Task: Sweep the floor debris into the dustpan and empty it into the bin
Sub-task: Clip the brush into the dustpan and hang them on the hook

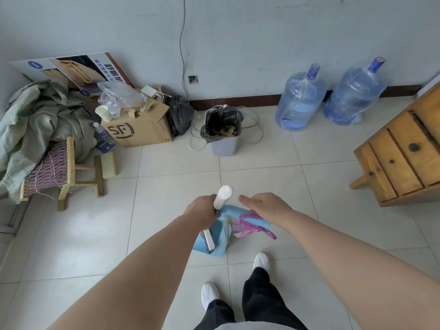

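Observation:
My left hand (202,214) is closed around the white broom handle (222,196), which points up toward me. My right hand (266,208) lies over the light blue dustpan handle (228,209), thumb stretched out; its fingers are hidden under the handle. A pink plastic bag (247,228) is tied to that handle. The blue dustpan (219,251) sits on the tiles just below my hands, with the white broom head (209,240) inside it. The grey bin (223,146), lined with a black bag and holding brown scraps, stands ahead near the wall.
Left of the bin are a black bag (178,113), a cardboard box (133,132), a small wooden stool (64,170) and sacks. White cables (197,139) loop around the bin. Two water bottles (300,101) stand at the wall; a wooden cabinet (404,153) is on the right.

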A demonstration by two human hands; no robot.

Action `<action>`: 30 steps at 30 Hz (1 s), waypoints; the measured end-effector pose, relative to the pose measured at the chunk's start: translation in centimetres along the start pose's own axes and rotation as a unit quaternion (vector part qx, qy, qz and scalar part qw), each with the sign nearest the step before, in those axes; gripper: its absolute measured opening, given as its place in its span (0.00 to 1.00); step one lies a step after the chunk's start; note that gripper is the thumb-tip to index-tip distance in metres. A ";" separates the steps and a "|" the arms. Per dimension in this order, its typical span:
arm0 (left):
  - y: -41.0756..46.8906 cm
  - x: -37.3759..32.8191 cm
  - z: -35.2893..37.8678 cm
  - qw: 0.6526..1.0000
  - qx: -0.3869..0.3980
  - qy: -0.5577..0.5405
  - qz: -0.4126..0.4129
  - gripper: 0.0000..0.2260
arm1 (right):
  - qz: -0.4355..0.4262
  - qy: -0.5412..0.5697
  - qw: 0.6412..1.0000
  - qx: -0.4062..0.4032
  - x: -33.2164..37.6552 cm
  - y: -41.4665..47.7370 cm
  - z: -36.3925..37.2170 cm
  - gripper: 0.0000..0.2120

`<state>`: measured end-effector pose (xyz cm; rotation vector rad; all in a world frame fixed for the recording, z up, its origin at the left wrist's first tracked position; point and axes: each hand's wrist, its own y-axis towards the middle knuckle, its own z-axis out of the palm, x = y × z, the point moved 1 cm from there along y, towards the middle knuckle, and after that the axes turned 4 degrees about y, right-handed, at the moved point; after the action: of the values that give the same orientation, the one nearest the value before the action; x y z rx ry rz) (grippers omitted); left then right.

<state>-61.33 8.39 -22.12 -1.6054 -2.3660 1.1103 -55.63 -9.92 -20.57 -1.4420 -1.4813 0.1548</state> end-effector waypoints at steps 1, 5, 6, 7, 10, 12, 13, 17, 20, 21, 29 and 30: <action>-0.1 0.1 0.1 1.000 -0.002 -0.005 0.001 0.11 | 0.034 0.104 0.994 -0.009 -0.6 -0.2 -0.2 0.24; -0.5 0.8 -0.2 0.998 -0.030 -0.050 -0.012 0.11 | 0.145 0.360 0.920 -0.055 -3.7 -1.2 -0.5 0.26; -0.5 1.0 -0.5 0.997 -0.040 -0.068 -0.019 0.10 | 0.161 0.378 0.910 -0.065 -4.5 -1.4 -0.3 0.25; -0.6 1.2 -0.9 0.995 -0.051 -0.083 -0.024 0.09 | 0.173 0.380 0.905 -0.074 -5.2 -1.5 -0.2 0.23; -0.9 1.3 -2.2 0.991 -0.087 -0.103 -0.019 0.07 | 0.191 0.322 0.925 -0.072 -5.5 -1.9 0.4 0.14; -1.2 1.1 -3.0 0.987 -0.108 -0.115 -0.009 0.07 | 0.172 0.251 0.952 -0.042 -4.3 -2.5 1.1 0.10; -1.4 0.8 -3.4 0.986 -0.114 -0.119 -0.004 0.08 | 0.153 0.216 0.964 -0.029 -3.5 -2.7 1.6 0.08; -2.6 -0.8 -4.8 0.986 -0.128 -0.097 0.035 0.12 | 0.018 0.113 0.992 -0.044 0.3 -2.9 2.9 0.17; -3.5 -2.3 -5.7 0.985 -0.133 -0.097 0.051 0.13 | -0.059 0.064 0.994 -0.066 2.8 -3.2 3.1 0.31; -3.8 -2.7 -6.1 0.985 -0.132 -0.101 0.051 0.13 | -0.079 0.050 0.993 -0.071 3.6 -3.7 3.0 0.34; -4.3 -7.1 -8.0 0.979 -0.099 -0.155 0.090 0.05 | -0.178 0.092 0.969 -0.145 4.7 -4.8 0.6 0.35; -4.2 -8.0 -8.1 0.980 -0.089 -0.159 0.085 0.04 | -0.187 0.112 0.964 -0.151 4.5 -4.7 0.1 0.34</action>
<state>-57.49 5.14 -11.14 -1.8423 -2.6324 1.3101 -57.78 -7.54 -14.85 -1.3321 -1.6036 -0.4696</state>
